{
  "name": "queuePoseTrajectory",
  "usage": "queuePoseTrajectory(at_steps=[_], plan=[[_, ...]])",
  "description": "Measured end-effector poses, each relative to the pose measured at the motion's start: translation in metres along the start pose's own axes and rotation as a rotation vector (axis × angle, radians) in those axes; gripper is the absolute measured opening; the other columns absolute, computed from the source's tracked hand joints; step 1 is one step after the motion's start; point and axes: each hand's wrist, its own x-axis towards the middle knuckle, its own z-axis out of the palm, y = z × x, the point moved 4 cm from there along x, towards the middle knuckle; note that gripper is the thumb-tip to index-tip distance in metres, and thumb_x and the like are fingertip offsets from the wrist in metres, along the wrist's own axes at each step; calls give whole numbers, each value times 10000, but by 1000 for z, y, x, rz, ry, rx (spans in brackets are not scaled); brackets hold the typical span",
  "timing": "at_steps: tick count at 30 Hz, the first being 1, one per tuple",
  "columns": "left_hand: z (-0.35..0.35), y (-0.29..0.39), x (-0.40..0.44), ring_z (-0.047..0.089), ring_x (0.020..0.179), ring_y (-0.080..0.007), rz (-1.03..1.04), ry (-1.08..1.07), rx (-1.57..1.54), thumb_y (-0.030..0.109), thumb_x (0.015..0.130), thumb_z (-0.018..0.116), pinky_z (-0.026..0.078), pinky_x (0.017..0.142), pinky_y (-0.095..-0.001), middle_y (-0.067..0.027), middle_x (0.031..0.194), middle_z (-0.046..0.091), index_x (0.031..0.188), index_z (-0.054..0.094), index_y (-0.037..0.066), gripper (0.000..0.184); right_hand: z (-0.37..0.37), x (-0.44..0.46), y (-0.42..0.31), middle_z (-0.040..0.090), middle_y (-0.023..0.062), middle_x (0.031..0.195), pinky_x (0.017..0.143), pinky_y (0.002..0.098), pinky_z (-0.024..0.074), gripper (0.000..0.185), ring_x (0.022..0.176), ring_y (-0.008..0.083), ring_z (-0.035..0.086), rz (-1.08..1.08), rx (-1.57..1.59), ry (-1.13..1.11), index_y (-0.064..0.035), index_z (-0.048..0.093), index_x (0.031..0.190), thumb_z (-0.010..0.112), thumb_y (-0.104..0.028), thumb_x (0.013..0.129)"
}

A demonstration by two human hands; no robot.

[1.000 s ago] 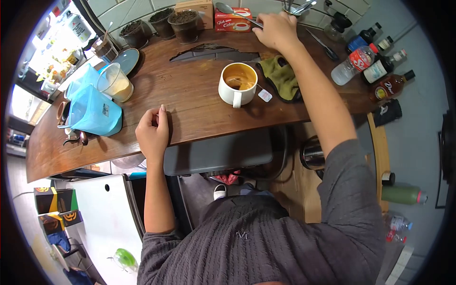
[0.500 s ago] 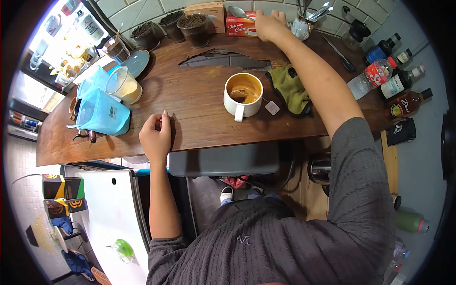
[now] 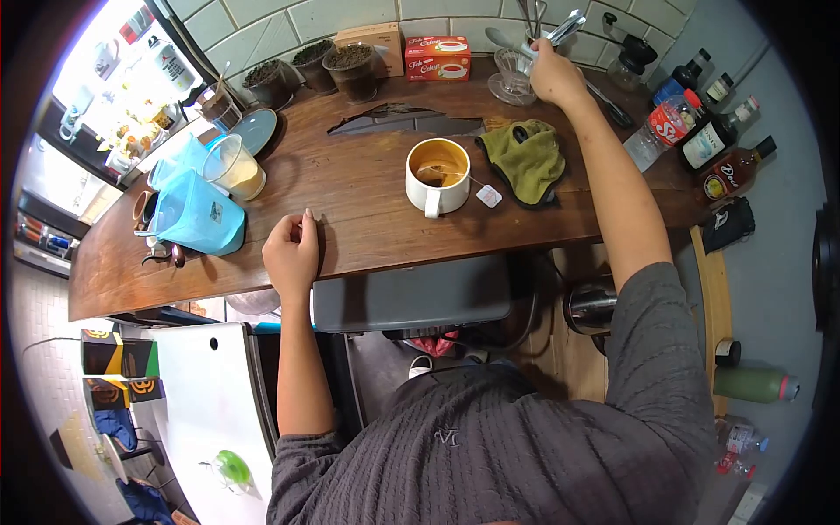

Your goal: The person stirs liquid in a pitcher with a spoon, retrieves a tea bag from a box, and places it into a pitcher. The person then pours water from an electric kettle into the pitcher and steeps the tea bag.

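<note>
My right hand point(image 3: 557, 77) is reaching to the back right of the wooden counter, its fingers closed on a metal spoon point(image 3: 500, 38) whose bowl points left. Behind that hand, metal utensils point(image 3: 569, 28) stick up from a holder that is mostly hidden. A clear glass piece with a wide round base point(image 3: 513, 86) stands just left of my fingers. My left hand point(image 3: 291, 251) rests on the counter's front edge, fingers curled in with nothing visible in them. Between the hands stands a white mug point(image 3: 437, 194) with a tea bag inside; its tag point(image 3: 488, 196) hangs outside on a string.
A green cloth point(image 3: 525, 162) lies right of the mug. Red tea boxes point(image 3: 437, 59) and pots of dark granules point(image 3: 352, 74) line the tiled wall. Blue pitchers point(image 3: 199, 214) and a glass of pale powder point(image 3: 234, 168) stand left. Bottles point(image 3: 738, 171) crowd the right end, beside black-handled tongs point(image 3: 610, 103).
My right hand has moved right and a little nearer, away from the tea boxes, and the spoon has shifted right with it. The glass piece has come into view. My left hand stays put.
</note>
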Motion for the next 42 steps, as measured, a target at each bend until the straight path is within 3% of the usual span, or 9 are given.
queuePoseTrajectory(at_steps=[2,12,15,20,28,31,38,40,42], plan=[[-1,2,0,564,545,-199,-13,-3,0,258,901,681,445,560,-329,-104,617,607,789,691,-5,286,0,-6,5,640,223,1254,1011,483,434,526,1204,367,602,46,27,-93,-111,364,1400,502,-132,894],[-2,1,-1,563,544,-215,2,-15,15,263,895,679,444,560,-341,-114,621,601,790,694,3,281,29,3,22,638,311,1145,949,512,451,456,1101,465,607,25,128,-89,-96,360,1379,483,-221,959],[-1,0,0,561,542,-220,3,-15,21,266,894,678,444,560,-346,-114,619,598,790,696,5,282,30,1,24,616,262,1270,1012,485,447,625,1215,392,588,117,114,-201,-124,304,1462,502,-141,869],[-1,2,0,561,542,-225,-21,-26,31,269,895,674,444,561,-350,-113,620,600,791,699,8,283,44,12,38,609,329,1205,954,526,452,681,1127,466,597,19,85,-87,-99,275,1485,526,-213,862],[-2,4,1,566,543,-233,-17,-17,56,264,895,672,443,558,-353,-117,622,601,791,697,9,277,-3,-3,-38,540,141,1315,1059,476,315,597,1267,292,476,-153,-296,299,-192,479,1412,593,-330,842],[-1,4,1,565,547,-240,-50,-19,39,259,895,672,445,562,-355,-122,624,599,786,692,8,274,21,16,-68,553,97,1316,1050,471,332,558,1260,299,483,-395,-176,221,-193,550,1353,608,-357,823],[1,1,5,546,530,-233,-1,19,35,225,892,680,434,546,-353,-121,603,579,763,669,-4,264,75,78,-107,518,164,1374,1067,488,372,860,1309,346,470,-338,-183,-178,-150,444,1407,808,-447,687],[1,0,3,518,545,-120,-50,-21,63,235,919,679,423,554,-292,-68,596,588,805,670,-20,280,85,88,-111,513,167,1381,1076,490,384,920,1319,360,465,-295,-153,-215,-147,423,1404,841,-441,638],[2,2,3,520,520,-188,-72,8,23,202,894,681,423,538,-321,-98,592,571,768,667,-10,247,92,91,-112,511,170,1389,1070,487,386,968,1316,358,467,-311,-143,-341,-144,410,1398,871,-417,591]])
